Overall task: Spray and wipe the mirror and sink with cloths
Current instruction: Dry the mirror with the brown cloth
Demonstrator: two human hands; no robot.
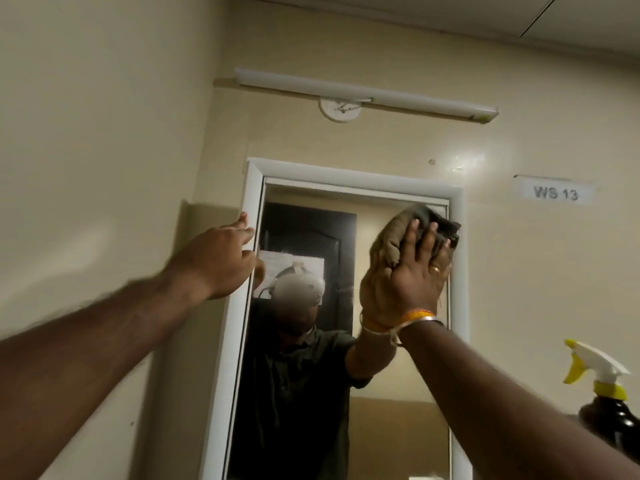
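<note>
Up near the top right corner of the mirror (398, 393), the right hand (412, 271) presses a grey cloth (412, 220) flat on the glass, fingers straight and spread. Left hand (221, 261) has a loose, released grip, fingertips resting on the white mirror frame (251, 188). Spray bottle (609, 403) sits off to the lower right, yellow trigger, dark body.

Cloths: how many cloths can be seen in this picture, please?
1. The grey cloth is pressed flat against the upper right part of the mirror by the right hand. The left hand holds none. Others may lie out of view below.
</note>
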